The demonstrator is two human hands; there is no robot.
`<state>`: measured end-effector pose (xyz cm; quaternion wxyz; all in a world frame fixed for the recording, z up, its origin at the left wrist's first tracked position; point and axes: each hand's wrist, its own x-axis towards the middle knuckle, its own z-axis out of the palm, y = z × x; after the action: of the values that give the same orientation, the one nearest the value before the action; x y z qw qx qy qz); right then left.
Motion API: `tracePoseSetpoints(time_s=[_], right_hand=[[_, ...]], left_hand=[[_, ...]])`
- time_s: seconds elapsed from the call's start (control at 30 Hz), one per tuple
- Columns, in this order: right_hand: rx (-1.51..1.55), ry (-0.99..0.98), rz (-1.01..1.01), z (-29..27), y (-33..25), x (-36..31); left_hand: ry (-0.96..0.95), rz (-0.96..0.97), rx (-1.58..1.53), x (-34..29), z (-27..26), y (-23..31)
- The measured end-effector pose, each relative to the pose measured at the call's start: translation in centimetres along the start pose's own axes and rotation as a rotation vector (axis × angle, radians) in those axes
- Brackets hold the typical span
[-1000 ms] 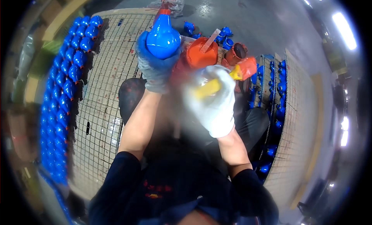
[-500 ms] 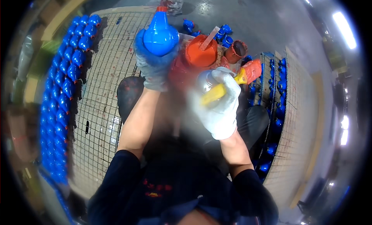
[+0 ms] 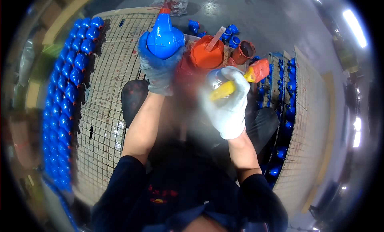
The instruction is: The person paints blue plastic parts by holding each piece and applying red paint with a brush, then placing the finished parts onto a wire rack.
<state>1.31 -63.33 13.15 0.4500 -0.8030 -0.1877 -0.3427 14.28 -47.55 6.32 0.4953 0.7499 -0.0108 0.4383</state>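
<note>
In a grey-blue glove, my left hand (image 3: 157,70) grips a glossy blue bulb-shaped part (image 3: 164,42) from below. Its narrow neck points away from me and ends in a red-orange rim. My right hand (image 3: 230,106), gloved in white, is closed around a paintbrush (image 3: 250,77). The brush has a yellow handle, and its bristles, coated in red, point to the right. Between the two hands, farther off, stands a bucket of orange-red paint (image 3: 206,54) with a flat stick (image 3: 216,39) in it. A shiny rounded object (image 3: 216,78) shows partly behind my right hand; its kind is unclear.
Rows of blue parts (image 3: 64,88) line the left side of a wire-mesh rack (image 3: 104,92) covered with board. More blue parts sit on racks (image 3: 282,92) at the right. A paint-stained can (image 3: 243,52) and loose blue parts (image 3: 231,34) lie beyond the bucket.
My right hand and the paintbrush have shifted slightly away from me. The blue part in my left hand has tilted a little to the left.
</note>
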Motion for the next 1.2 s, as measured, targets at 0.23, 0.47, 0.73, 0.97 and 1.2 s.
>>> tracePoseSetpoints(time_s=[0.23, 0.47, 0.73, 0.97, 1.2], right_hand=[[0.049, -0.102, 0.016, 0.7, -0.6, 0.6], [-0.129, 0.097, -0.035, -0.7, 1.8, 0.2], [-0.253, 0.309, 0.261, -4.9, 13.2, 0.1], [-0.311, 0.170, 0.463, -6.1, 27.0, -1.8], [-0.178, 0.147, 0.513, -6.5, 30.8, -3.5]], left_hand=[[-0.033, 0.031, -0.031, -0.2, -0.2, -1.0], [-0.042, 0.048, -0.037, -0.4, 0.0, -0.2], [-0.108, -0.095, -0.160, -0.8, 0.2, 0.7], [-0.247, -0.136, -0.119, -0.3, -0.5, -0.9], [-0.348, -0.230, -0.419, -1.4, 0.5, -0.8]])
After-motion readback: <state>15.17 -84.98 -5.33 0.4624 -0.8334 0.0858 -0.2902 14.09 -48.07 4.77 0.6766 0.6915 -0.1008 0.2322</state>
